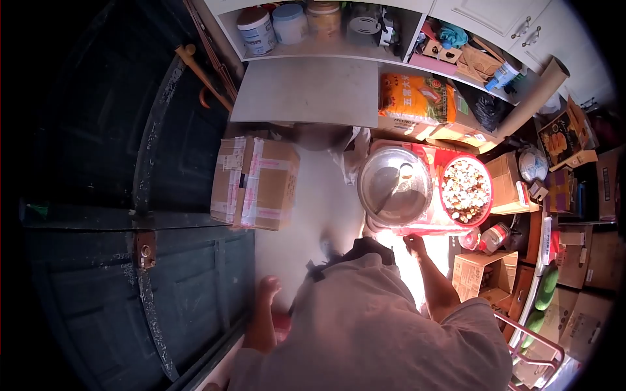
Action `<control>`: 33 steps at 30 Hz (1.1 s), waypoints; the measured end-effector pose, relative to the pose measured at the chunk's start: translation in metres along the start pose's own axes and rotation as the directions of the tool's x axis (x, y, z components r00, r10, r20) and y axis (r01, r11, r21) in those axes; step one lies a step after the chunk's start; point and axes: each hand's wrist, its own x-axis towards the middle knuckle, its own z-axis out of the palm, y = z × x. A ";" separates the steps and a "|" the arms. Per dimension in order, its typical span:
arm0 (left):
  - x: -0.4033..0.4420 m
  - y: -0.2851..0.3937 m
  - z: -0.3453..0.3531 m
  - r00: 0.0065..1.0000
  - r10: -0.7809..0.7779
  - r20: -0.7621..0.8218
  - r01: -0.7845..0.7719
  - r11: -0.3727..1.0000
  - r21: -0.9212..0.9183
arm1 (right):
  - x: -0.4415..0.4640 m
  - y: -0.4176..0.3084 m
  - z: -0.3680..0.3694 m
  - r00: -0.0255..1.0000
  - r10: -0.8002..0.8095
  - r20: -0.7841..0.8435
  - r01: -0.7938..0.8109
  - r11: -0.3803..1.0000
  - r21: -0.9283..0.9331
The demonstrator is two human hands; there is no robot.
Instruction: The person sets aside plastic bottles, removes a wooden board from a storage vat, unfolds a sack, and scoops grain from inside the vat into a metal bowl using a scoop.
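Observation:
My left hand (269,287) hangs in the air between the dark door and my body, fingers loosely curled, with nothing visible in it. Close to the front edge of a red-and-white covered surface (427,229) is my right hand (412,244). Its fingers are bent together, and glare hides whatever they may hold. On that surface stands a round metal basin (372,205) with a pale utensil-like shape inside. To its right sits a red-rimmed bowl (490,195) full of small whitish and brown pieces, whose kind I cannot make out.
A taped cardboard box (261,182) stands on the floor (316,195) at left, near the dark door (189,274). An orange printed bag (417,98) lies on boxes behind the basin. Jars (494,238), an open carton (486,274) and green gourds (546,287) crowd the right side.

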 end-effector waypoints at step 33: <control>0.126 0.392 0.095 0.971 0.210 0.113 -0.121 0.843 -0.524 | 0.348 -0.390 0.038 0.901 -0.271 0.340 0.249 0.963 0.106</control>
